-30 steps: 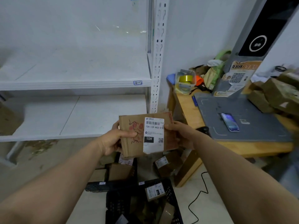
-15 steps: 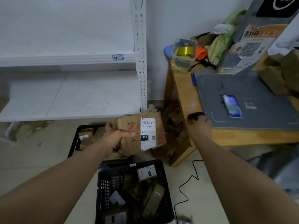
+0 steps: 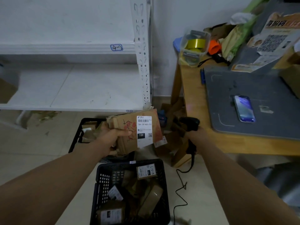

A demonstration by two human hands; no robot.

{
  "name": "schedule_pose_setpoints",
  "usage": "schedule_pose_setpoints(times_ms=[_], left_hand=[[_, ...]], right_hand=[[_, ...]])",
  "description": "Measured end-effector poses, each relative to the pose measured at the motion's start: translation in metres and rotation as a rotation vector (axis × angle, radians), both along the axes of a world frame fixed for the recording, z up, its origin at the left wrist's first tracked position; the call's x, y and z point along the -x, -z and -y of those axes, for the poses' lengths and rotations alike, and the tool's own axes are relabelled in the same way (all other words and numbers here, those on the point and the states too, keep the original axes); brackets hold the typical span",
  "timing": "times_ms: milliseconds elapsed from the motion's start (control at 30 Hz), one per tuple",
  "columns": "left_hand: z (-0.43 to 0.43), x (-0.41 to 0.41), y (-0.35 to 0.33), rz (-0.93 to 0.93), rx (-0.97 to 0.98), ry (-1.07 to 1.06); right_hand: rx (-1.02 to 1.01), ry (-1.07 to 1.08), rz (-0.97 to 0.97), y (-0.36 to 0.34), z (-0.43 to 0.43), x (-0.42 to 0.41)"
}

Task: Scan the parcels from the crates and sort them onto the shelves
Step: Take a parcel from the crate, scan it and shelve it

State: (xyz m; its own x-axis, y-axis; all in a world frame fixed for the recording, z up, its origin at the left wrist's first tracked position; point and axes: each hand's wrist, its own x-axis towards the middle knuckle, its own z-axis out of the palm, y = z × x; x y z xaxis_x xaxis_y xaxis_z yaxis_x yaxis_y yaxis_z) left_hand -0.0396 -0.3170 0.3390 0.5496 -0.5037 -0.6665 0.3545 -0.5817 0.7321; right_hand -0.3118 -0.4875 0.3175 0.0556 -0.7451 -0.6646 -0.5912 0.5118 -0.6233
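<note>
Between white shelving (image 3: 97, 88) and wooden table (image 3: 193, 98) — left hand (image 3: 112, 138) tight around parcel (image 3: 146, 127), right hand (image 3: 194, 133) around scanner (image 3: 190, 122).

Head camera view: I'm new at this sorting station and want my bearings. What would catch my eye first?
At centre, the left hand holds a cardboard parcel with a white label reading 15H. Just to its right, the right hand grips a black scanner. Below them sits a black crate of more parcels, and a phone lies on the grey mat at right.
</note>
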Motion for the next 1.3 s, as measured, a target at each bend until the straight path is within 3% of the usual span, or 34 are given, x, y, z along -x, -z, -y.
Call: schedule_pose_setpoints(times_ms=[133,233,333,800,1200,1300], left_hand=[[-0.002,-0.007,0.002,0.077,-0.002,-0.097],[-0.006,-0.025,0.023,0.167,-0.025,-0.143],[-0.011,-0.017,0.0,0.253,-0.037,-0.169],[-0.026,-0.016,-0.015,0.324,-0.082,-0.147],[-0.025,-0.014,-0.008,0.323,-0.094,-0.134],[-0.021,-0.013,-0.002,0.294,-0.129,-0.097]], right_hand=[[-0.154,-0.097,0.403,-0.032,-0.036,-0.013],[-0.195,-0.176,0.545,-0.048,-0.053,-0.021],[-0.219,-0.202,0.608,-0.057,-0.06,-0.026],[-0.122,-0.249,0.591,-0.07,-0.065,-0.027],[-0.158,-0.249,0.581,-0.056,-0.055,-0.03],[-0.071,-0.226,0.5,-0.048,-0.045,-0.028]])
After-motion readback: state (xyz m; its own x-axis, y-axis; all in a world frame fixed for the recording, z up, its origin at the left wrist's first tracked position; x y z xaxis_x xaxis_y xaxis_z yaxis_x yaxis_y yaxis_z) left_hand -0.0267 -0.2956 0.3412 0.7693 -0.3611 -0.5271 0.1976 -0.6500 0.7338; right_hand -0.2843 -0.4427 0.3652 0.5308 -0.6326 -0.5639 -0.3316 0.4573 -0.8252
